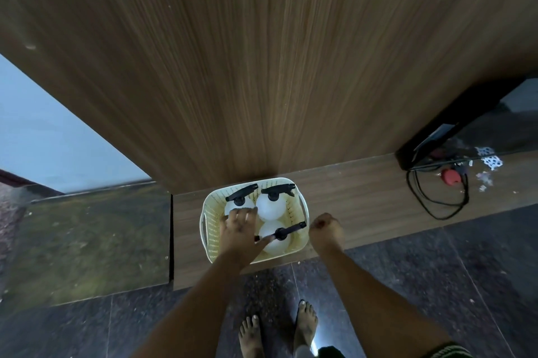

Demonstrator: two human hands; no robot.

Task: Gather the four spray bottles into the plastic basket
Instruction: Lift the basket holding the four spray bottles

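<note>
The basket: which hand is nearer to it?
Left. The left hand reaches into the basket, over the spray bottles. The right hand is curled just outside the basket's right rim.

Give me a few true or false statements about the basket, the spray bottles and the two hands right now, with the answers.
1. The basket sits on a wooden ledge at the foot of a wooden panel. True.
2. The basket holds no bottles. False: at least three white spray bottles with black trigger heads stand in it.
3. The left hand reaches into the basket, over the bottles. True.
4. The right hand grips the basket's handle. False: it is curled beside the basket, holding nothing.
5. A black cable lies on the ledge to the right. True.
</note>
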